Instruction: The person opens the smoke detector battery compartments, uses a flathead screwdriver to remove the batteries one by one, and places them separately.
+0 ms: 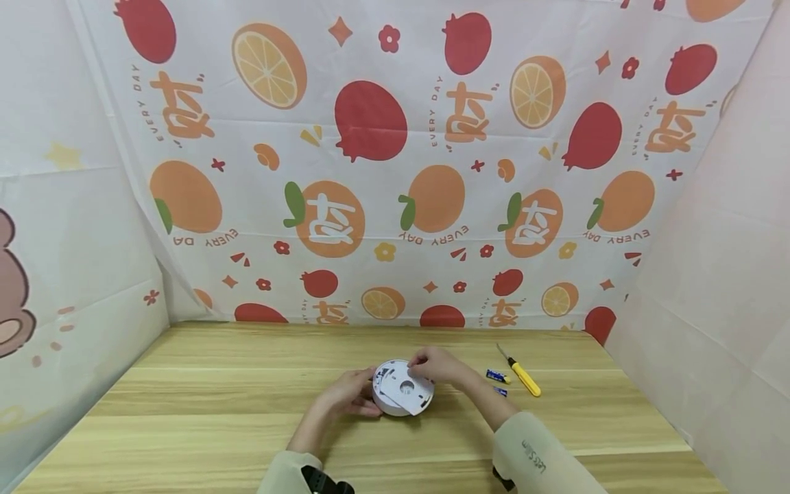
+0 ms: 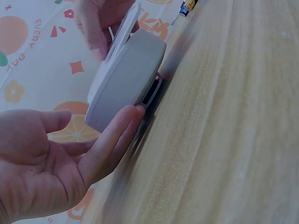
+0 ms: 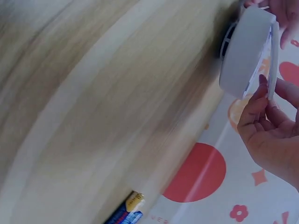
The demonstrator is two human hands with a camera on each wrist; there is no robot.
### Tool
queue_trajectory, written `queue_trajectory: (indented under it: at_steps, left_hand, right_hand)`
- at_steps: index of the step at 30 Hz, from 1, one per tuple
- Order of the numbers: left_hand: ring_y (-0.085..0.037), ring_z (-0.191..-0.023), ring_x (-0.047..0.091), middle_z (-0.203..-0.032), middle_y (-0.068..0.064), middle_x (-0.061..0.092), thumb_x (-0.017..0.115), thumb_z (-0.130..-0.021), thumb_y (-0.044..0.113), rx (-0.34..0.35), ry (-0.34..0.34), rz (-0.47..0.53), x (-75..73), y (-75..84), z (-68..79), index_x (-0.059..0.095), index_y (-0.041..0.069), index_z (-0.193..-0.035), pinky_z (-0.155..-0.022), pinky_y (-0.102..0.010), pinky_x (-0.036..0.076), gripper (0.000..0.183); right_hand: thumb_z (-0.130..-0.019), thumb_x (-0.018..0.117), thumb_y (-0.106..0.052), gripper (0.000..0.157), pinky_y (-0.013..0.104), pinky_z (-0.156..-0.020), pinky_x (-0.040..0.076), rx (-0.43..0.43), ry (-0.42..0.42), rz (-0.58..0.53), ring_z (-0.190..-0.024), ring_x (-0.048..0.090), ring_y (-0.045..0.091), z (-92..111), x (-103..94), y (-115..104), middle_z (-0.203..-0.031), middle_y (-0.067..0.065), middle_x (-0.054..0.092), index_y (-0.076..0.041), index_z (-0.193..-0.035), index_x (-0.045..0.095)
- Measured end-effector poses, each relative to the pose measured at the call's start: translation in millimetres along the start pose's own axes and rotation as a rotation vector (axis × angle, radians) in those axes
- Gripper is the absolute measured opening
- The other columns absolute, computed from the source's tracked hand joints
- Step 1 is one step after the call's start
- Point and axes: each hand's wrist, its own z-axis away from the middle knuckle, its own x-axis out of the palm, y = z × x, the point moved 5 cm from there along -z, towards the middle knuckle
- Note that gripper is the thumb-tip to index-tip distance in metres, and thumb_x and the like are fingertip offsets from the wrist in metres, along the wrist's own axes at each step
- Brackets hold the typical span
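Observation:
A round white device (image 1: 382, 405) rests on the table with its flat side up, and a thin white cover plate (image 1: 395, 392) lies slantwise over that side. My right hand (image 1: 439, 367) pinches the plate's far edge between thumb and fingers. In the right wrist view the plate (image 3: 274, 65) stands slightly apart from the housing (image 3: 245, 51). At the device's left side is my left hand (image 1: 347, 393). Its extended fingers touch the housing (image 2: 128, 77) low on the rim in the left wrist view, while the thumb stays clear of it.
To the right on the wooden table (image 1: 234, 391) lie a blue-and-yellow battery (image 1: 496, 376), a second battery (image 1: 500, 392) partly hidden by the right forearm, and a screwdriver (image 1: 524, 379) with a yellow handle. A fruit-patterned cloth (image 1: 420, 274) hangs behind the table.

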Motion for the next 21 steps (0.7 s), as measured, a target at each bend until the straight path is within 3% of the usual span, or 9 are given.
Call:
queue_trajectory:
  at_steps: [6, 9, 14, 21]
  left_hand:
    - [-0.03, -0.07, 0.061, -0.09, -0.025, 0.055, 0.03, -0.101, 0.024, 0.003, -0.001, -0.003, 1.1, -0.5, -1.1, 0.03, -0.021, -0.126, -0.069, -0.039, 0.056, 0.051]
    - [-0.03, -0.069, 0.061, -0.09, -0.025, 0.055, 0.03, -0.101, 0.024, 0.001, -0.002, -0.002, 1.9, 0.2, -0.8, 0.03, -0.021, -0.126, -0.069, -0.039, 0.056, 0.051]
    - [-0.029, -0.069, 0.061, -0.09, -0.025, 0.056, 0.03, -0.101, 0.024, -0.003, 0.003, -0.005, 1.3, -0.5, -1.4, 0.03, -0.02, -0.126, -0.069, -0.038, 0.056, 0.051]
    - [-0.03, -0.069, 0.061, -0.09, -0.025, 0.055, 0.03, -0.102, 0.025, 0.001, -0.001, -0.013, 1.7, 0.4, 0.5, 0.028, -0.022, -0.126, -0.069, -0.037, 0.056, 0.053]
  right_hand:
    - [-0.085, 0.057, -0.006, 0.025, 0.021, -0.056, 0.048, 0.192, 0.007, -0.432, -0.067, 0.053, 0.013, 4, -6.1, 11, -0.08, 0.006, 0.057, 0.01, -0.105, 0.059]
    - [-0.085, 0.055, -0.002, 0.033, 0.022, -0.059, 0.051, 0.261, 0.042, -0.593, -0.066, 0.057, 0.013, 7, -7.2, 14, -0.083, 0.009, 0.057, 0.012, -0.114, 0.051]
    - [-0.081, 0.053, 0.004, 0.038, 0.024, -0.065, 0.054, 0.328, 0.096, -0.729, -0.065, 0.059, 0.014, 12, -3.9, 19, -0.085, 0.013, 0.058, 0.011, -0.118, 0.048]
    - [-0.078, 0.051, 0.012, 0.02, 0.027, -0.072, 0.055, 0.309, 0.151, -0.851, -0.07, 0.061, 0.02, 18, 10.3, 19, -0.089, 0.019, 0.054, 0.012, -0.098, 0.046]
